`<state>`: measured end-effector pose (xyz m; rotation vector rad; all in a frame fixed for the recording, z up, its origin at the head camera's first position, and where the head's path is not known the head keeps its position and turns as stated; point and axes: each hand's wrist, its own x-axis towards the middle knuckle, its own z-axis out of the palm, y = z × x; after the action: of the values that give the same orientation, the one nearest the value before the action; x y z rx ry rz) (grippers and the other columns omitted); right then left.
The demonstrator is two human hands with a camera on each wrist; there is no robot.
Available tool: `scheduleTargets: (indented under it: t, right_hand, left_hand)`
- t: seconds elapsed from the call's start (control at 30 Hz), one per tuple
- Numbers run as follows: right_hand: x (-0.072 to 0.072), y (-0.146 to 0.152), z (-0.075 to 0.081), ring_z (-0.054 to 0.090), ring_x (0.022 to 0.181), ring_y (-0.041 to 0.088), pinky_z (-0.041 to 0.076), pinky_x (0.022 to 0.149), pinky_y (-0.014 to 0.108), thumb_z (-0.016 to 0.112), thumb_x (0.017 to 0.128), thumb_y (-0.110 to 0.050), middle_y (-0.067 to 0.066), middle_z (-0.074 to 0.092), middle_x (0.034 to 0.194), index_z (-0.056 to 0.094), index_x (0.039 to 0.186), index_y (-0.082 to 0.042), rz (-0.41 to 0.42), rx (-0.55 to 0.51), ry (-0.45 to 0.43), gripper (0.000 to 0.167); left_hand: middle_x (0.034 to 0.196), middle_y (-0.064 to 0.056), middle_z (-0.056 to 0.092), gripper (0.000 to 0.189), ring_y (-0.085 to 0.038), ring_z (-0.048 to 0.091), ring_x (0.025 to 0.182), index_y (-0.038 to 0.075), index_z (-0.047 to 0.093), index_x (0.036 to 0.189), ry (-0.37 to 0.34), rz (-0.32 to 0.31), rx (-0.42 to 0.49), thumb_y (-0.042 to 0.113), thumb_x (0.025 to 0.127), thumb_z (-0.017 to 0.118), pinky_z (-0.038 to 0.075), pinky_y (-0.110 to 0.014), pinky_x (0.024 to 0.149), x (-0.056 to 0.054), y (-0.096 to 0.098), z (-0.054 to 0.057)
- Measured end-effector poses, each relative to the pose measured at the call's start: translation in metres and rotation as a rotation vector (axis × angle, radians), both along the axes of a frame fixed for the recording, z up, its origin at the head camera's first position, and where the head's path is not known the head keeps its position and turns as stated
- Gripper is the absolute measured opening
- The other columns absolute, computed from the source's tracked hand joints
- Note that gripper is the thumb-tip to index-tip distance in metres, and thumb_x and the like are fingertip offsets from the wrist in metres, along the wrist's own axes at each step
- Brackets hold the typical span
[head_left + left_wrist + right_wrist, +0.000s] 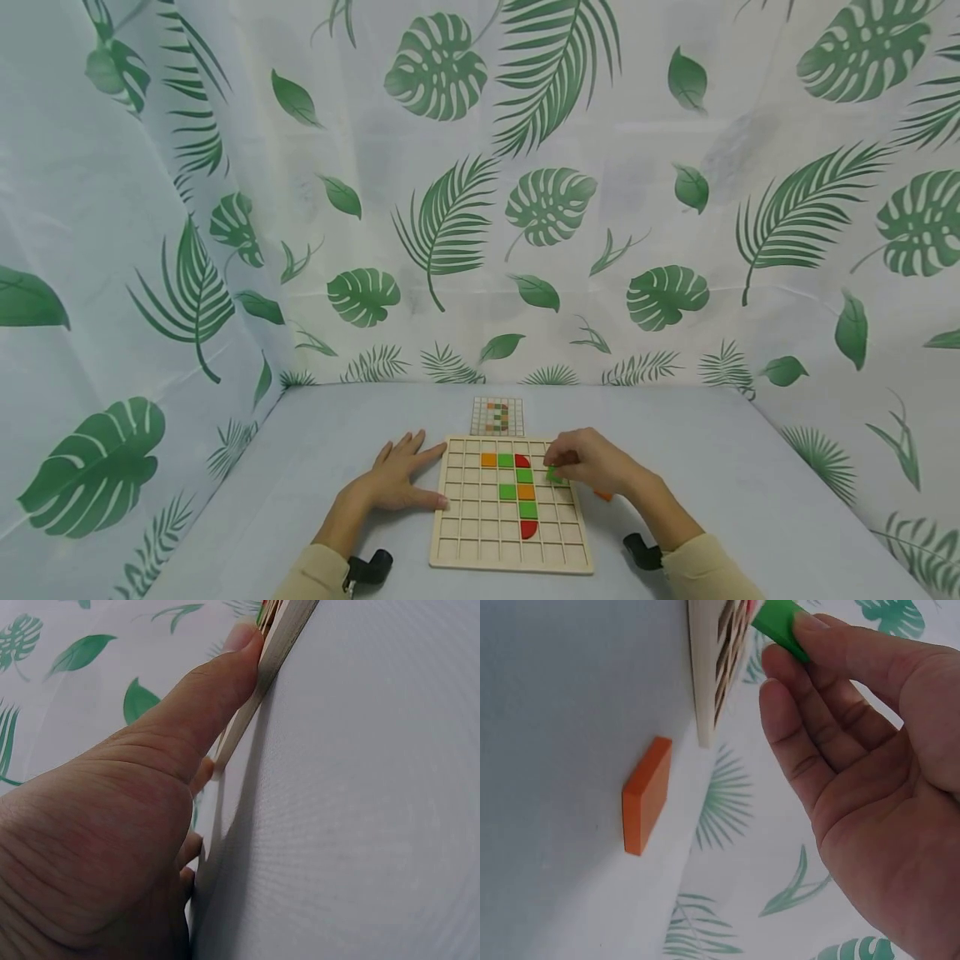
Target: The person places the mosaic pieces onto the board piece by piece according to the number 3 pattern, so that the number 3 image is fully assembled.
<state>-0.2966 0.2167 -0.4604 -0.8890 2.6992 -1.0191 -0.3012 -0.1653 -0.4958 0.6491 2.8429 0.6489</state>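
A wooden grid board (480, 550) lies on the table, with green, orange and red tiles set in several of its cells. My right hand (600, 462) pinches a green square tile (780, 624) between thumb and fingers, above the board's right side. The left hand (397, 479) rests at the board's left edge, fingers spread, its thumb (217, 682) touching the rim. On the table right of the board lies a loose orange tile (646, 799), partly covered by the right hand in the head view.
Behind the board lies a small pattern card (498, 417) printed with a grid and coloured squares. A white cloth with green leaves (442, 225) hangs at the back and sides of the table (337, 417).
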Motion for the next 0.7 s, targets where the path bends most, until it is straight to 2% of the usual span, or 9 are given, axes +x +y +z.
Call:
scheduleTargets:
  t: [0.17, 0.47, 0.7]
  right_hand:
    - [0.001, -0.006, -0.002, 0.068, 0.085, 0.006, 0.059, 0.075, 0.022, 0.074, 0.092, 0.000, -0.001, 0.075, 0.103, 0.077, 0.107, -0.009, 0.003, -0.017, 0.006, 0.018]
    - [0.003, -0.016, -0.002, 0.066, 0.087, 0.006, 0.058, 0.077, 0.022, 0.075, 0.094, -0.004, -0.007, 0.074, 0.102, 0.078, 0.110, -0.010, 0.001, -0.035, 0.042, 0.018]
    - [0.004, -0.023, -0.004, 0.065, 0.087, 0.006, 0.058, 0.078, 0.021, 0.074, 0.094, -0.002, -0.001, 0.075, 0.104, 0.078, 0.110, -0.011, 0.025, -0.052, 0.049, 0.019]
  left_hand:
    - [0.172, -0.022, 0.019, 0.101, -0.045, 0.013, 0.160, 0.027, 0.040, 0.162, 0.008, -0.007, -0.001, 0.072, 0.079, 0.076, 0.006, -0.068, 0.127, 0.001, 0.000, 0.000]
    - [0.172, -0.023, 0.019, 0.101, -0.046, 0.013, 0.160, 0.027, 0.040, 0.162, 0.016, -0.015, -0.004, 0.072, 0.080, 0.076, 0.006, -0.069, 0.127, -0.001, 0.000, -0.001]
    - [0.172, -0.023, 0.019, 0.101, -0.046, 0.014, 0.160, 0.027, 0.040, 0.162, 0.022, -0.014, -0.007, 0.072, 0.079, 0.076, 0.007, -0.069, 0.127, 0.000, 0.000, -0.001]
